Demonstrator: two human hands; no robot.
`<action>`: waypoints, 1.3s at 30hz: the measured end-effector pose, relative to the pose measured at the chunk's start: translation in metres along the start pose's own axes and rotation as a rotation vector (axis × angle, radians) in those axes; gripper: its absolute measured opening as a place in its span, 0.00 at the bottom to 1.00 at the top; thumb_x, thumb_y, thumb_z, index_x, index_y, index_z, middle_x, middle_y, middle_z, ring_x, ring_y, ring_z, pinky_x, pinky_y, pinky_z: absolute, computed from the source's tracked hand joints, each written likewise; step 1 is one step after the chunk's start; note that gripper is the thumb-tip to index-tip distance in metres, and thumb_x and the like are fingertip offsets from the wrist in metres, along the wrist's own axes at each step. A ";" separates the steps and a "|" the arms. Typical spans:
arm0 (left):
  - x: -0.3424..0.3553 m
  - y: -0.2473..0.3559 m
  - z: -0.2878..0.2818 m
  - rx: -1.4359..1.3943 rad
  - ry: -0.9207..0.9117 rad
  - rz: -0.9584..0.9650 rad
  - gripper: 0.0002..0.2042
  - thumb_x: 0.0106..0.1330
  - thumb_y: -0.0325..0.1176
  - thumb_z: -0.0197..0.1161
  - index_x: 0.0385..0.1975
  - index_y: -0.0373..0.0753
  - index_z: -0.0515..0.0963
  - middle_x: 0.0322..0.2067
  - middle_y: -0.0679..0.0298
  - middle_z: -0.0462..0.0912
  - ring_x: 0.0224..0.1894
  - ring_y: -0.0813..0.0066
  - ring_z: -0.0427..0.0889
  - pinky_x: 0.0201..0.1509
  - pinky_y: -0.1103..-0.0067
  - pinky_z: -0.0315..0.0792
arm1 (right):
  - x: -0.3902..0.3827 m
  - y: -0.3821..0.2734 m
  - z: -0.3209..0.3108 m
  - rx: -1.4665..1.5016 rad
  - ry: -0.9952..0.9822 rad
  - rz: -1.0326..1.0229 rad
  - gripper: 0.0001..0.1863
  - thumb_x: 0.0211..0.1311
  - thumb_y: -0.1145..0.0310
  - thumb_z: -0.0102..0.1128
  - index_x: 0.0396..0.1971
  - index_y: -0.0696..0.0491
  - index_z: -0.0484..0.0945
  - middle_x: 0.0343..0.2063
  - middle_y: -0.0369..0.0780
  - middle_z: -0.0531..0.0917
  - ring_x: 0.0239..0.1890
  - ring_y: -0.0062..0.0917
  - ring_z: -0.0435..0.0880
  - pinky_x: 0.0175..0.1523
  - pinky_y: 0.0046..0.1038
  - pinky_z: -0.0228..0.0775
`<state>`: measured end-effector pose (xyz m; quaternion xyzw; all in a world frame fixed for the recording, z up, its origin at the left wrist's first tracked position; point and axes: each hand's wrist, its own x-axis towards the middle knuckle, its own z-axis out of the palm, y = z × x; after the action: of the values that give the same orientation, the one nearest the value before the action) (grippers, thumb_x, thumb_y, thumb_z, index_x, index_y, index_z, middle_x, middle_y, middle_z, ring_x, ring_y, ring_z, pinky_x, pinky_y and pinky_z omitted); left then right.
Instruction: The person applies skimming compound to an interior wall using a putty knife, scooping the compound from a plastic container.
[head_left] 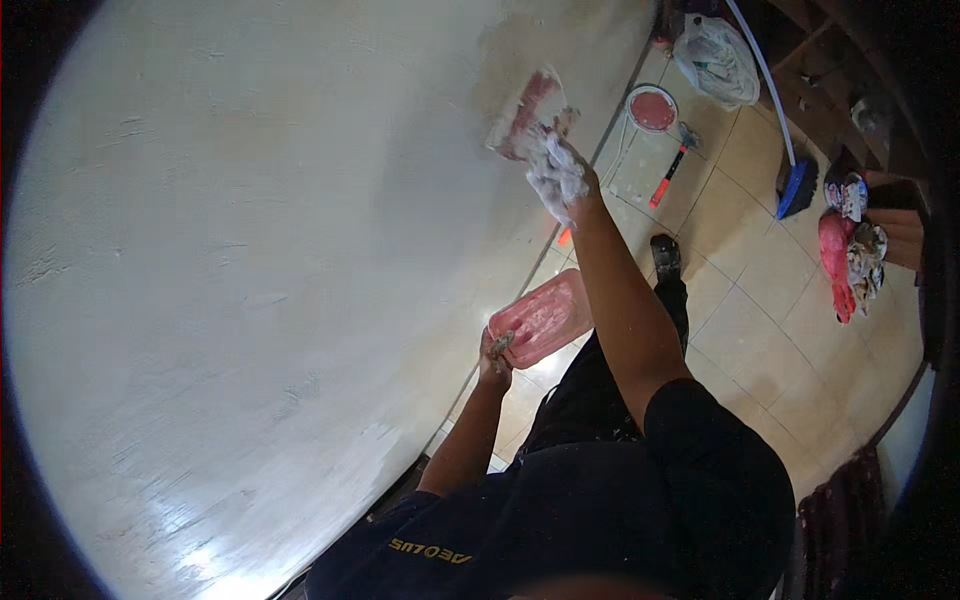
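Note:
My right hand [572, 170] is stretched up against the wall [260, 250], closed round a wide scraper [532, 112] smeared with pale and reddish paste. A crumpled white cloth [555, 182] is bunched at this hand and hides most of its fingers. The scraper's blade lies at the wall, beside a damp, darker patch [497, 58]. Lower down, my left hand [495, 358] grips the near left end of a pink plastic tray [545, 318]. Whitish residue coats the tray's inside and that hand's thumb.
On the tiled floor [735, 290] lie a hammer [672, 175] with a red and black handle and a round tub [652, 108] of reddish contents. A white plastic bag [717, 62], a blue broom [797, 188] and a pink bag [836, 262] stand farther right, near wooden shelves [830, 75].

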<state>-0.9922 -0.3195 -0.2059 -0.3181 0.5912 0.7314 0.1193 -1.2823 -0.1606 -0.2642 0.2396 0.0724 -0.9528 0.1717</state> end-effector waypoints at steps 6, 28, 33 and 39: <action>-0.001 -0.005 -0.003 -0.021 -0.026 0.039 0.37 0.63 0.57 0.57 0.64 0.43 0.53 0.59 0.52 0.66 0.59 0.54 0.70 0.61 0.55 0.68 | 0.017 0.004 -0.040 -0.273 0.328 0.105 0.27 0.58 0.60 0.64 0.54 0.59 0.73 0.49 0.42 0.80 0.52 0.28 0.79 0.57 0.31 0.68; 0.003 0.007 0.007 -0.142 0.084 -0.086 0.31 0.60 0.34 0.61 0.62 0.40 0.57 0.55 0.52 0.69 0.57 0.54 0.71 0.59 0.60 0.71 | -0.036 -0.004 -0.057 -0.078 0.034 0.013 0.21 0.60 0.63 0.61 0.50 0.59 0.76 0.42 0.41 0.81 0.45 0.26 0.80 0.51 0.29 0.74; 0.004 0.008 0.007 -0.158 0.078 -0.085 0.29 0.59 0.31 0.60 0.61 0.40 0.59 0.55 0.53 0.70 0.56 0.58 0.72 0.59 0.61 0.71 | -0.012 0.002 0.019 -0.312 -0.139 -0.022 0.21 0.62 0.63 0.57 0.51 0.59 0.74 0.40 0.40 0.81 0.42 0.25 0.81 0.50 0.29 0.74; 0.000 0.008 0.005 -0.102 0.057 -0.027 0.29 0.59 0.33 0.60 0.62 0.40 0.59 0.55 0.54 0.69 0.57 0.57 0.72 0.59 0.60 0.71 | -0.022 0.018 -0.072 -0.315 0.124 -0.047 0.20 0.53 0.64 0.67 0.42 0.60 0.79 0.40 0.40 0.82 0.42 0.26 0.81 0.47 0.29 0.76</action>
<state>-0.9981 -0.3169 -0.1990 -0.3525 0.5520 0.7495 0.0957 -1.2263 -0.1550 -0.3176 0.2661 0.2369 -0.9168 0.1802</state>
